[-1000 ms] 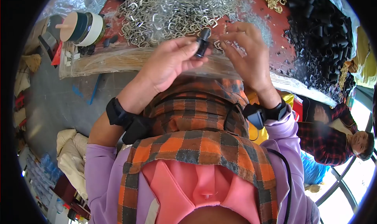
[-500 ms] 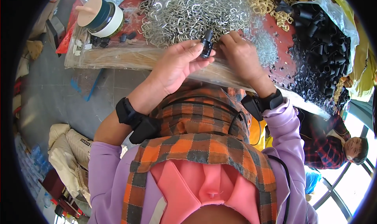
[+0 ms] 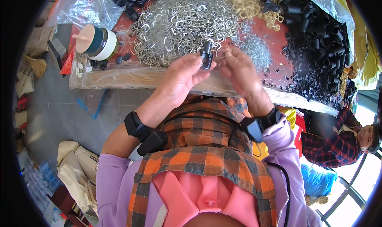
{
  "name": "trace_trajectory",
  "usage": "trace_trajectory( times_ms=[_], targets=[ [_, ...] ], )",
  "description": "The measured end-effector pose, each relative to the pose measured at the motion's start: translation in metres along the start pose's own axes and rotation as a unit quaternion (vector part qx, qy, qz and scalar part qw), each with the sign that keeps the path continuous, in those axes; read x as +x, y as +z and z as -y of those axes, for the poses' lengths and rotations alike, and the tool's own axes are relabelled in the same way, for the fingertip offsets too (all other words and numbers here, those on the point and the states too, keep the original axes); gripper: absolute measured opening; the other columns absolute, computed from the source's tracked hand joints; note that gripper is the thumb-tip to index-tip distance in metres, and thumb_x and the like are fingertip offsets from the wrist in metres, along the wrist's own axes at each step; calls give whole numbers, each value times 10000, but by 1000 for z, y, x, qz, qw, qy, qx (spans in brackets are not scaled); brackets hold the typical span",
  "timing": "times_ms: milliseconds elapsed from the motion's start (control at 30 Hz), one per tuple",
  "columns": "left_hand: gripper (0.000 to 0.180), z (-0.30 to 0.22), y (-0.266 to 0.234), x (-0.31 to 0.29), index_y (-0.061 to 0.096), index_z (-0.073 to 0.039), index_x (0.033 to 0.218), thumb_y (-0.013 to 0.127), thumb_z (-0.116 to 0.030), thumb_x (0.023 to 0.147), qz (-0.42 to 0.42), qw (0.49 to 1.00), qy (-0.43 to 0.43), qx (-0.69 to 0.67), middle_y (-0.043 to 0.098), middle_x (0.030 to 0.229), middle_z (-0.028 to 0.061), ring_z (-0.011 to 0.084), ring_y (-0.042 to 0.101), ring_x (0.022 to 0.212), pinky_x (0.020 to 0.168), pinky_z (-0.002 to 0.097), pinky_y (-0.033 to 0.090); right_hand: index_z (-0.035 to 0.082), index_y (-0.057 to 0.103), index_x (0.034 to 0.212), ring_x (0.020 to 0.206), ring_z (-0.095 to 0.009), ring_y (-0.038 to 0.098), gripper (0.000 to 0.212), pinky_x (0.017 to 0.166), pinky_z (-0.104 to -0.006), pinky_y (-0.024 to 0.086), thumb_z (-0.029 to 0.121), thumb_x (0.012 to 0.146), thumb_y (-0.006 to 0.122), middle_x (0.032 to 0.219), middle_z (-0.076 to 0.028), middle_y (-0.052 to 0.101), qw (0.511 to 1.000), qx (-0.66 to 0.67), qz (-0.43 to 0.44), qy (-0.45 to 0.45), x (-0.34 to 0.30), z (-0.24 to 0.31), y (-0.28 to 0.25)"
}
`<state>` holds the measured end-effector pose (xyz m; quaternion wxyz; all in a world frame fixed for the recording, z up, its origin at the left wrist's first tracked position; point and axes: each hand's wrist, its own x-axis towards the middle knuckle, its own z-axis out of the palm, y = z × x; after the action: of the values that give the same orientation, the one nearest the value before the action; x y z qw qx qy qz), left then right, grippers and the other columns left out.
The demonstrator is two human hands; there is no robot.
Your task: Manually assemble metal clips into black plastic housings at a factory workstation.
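My left hand (image 3: 183,74) is closed round a small black plastic part (image 3: 206,60), held upright between thumb and fingers above the table's front edge. Just to its right, my right hand (image 3: 240,70) has thumb and forefinger pinched together. Whatever lies between those fingertips is too small to make out. Beyond both hands spreads a heap of bent silvery metal hooks (image 3: 179,24). A smaller pile of fine silvery pieces (image 3: 256,52) lies to the right of it.
On the right of the red table (image 3: 276,70) lie many black curved pieces (image 3: 314,44). Tan rings (image 3: 242,4) lie at the back. A lidded jar (image 3: 95,43) stands left, near a clear plastic bag (image 3: 85,10). Another person (image 3: 338,143) is at the far right.
My right hand has drawn back from the edge of the hook heap, fingertips now pinched beside the black part. My left hand keeps its hold. The whole view has shifted slightly.
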<state>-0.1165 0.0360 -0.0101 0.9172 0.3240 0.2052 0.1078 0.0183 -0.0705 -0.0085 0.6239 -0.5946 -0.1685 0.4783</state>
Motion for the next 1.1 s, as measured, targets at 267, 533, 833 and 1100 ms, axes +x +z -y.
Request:
trace_trajectory(
  times_ms=[267,533,833,1100],
  targets=[
    [328,-4,10,15,444,-6,1074,467,-224,830,140,989,-53,5,543,971,117,161,531,843,730,269,436,23,474,842,470,-54,364,135,449,-178,324,141,851,409,699,-15,478,929,330,98,137,-22,1,-13],
    [373,-2,15,21,434,6,1071,486,-261,816,196,974,-110,10,534,947,129,154,521,785,679,261,446,10,475,866,471,-66,373,109,434,-195,328,103,832,428,705,-20,489,942,273,140,136,-27,4,-22],
    [350,4,12,17,447,20,1028,483,-258,818,156,979,-126,-43,536,935,125,154,522,777,679,258,448,-8,508,830,570,-100,509,67,479,-232,404,23,771,522,692,-40,530,816,-440,-22,-374,-42,1,-18],
    [331,5,8,9,460,15,1019,477,-250,821,143,981,-119,-47,537,952,132,156,529,800,704,267,450,5,535,799,522,-83,480,65,453,-212,384,68,789,525,661,-28,526,943,-255,-7,-212,-45,-5,-22]
  ],
)
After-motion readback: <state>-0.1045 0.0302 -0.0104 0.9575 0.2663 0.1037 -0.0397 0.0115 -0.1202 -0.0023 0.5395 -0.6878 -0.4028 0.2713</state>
